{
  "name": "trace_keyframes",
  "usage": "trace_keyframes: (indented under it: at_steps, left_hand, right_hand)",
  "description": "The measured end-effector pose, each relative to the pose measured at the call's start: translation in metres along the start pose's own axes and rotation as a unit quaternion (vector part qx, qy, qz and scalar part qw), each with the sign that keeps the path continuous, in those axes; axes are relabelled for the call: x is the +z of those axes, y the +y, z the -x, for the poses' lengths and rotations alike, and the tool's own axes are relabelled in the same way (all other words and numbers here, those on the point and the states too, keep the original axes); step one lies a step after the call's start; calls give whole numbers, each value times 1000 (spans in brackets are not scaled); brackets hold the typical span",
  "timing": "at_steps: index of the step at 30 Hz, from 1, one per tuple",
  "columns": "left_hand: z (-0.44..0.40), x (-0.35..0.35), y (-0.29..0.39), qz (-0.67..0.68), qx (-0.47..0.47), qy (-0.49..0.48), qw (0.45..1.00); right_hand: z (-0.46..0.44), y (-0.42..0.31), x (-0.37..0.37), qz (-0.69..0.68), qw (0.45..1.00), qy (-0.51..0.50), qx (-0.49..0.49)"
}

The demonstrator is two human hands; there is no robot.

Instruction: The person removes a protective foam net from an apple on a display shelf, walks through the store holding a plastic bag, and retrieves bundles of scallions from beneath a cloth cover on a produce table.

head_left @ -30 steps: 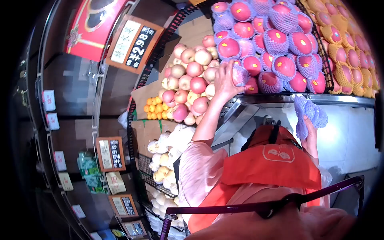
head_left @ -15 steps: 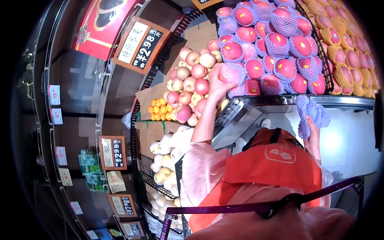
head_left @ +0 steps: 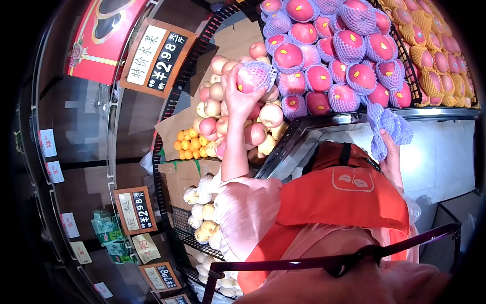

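My left hand is closed around a red apple partly covered by a lilac foam net. It is above a heap of loose, bare apples. My right hand grips a bunch of lilac foam nets beyond the crate's front edge, over the floor. Ahead, a black crate holds several rows of red apples in lilac nets, many with yellow stickers.
Small orange fruits lie beside the loose apples. Pale fruits, some in white nets, fill the lower left racks. Apples in yellow nets are stacked at the right. Price signs line the shelf at left. A metal rail edges the display.
My left hand has moved left with the netted apple, from beside the crate to above the loose apples. The view has shifted slightly. My right hand still holds the nets.
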State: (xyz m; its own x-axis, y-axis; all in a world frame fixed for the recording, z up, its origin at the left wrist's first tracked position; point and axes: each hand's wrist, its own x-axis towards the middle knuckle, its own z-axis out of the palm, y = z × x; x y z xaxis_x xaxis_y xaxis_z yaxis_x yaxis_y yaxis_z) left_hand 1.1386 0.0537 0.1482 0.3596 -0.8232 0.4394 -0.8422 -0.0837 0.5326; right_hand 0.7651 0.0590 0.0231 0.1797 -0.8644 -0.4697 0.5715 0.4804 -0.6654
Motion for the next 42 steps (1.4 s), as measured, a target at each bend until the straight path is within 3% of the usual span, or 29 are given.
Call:
trace_keyframes:
  at_steps: [6,15,18,21,27,34,38,42]
  left_hand:
    - [8,23,6,-169,87,-67,979]
    - [16,76,-13,-210,211,-193,935]
    - [17,94,-17,-191,175,-257,931]
    - [27,101,-22,-229,249,-187,922]
    - [25,105,-20,-209,235,-213,925]
    - [-1,60,43,-246,147,-362,887]
    - [-39,79,71,-129,303,-244,912]
    - [-104,132,127,53,322,-277,904]
  right_hand:
    - [2,5,10,6,999,32,-9]
    - [5,11,23,34,998,47,-3]
    - [6,11,30,40,998,47,-14]
    - [8,9,36,39,998,53,-15]
    - [11,9,37,38,997,62,-3]
    - [15,3,36,-9,998,51,-32]
    - [14,8,16,-39,997,34,-60]
    - [27,0,5,-53,996,47,-59]
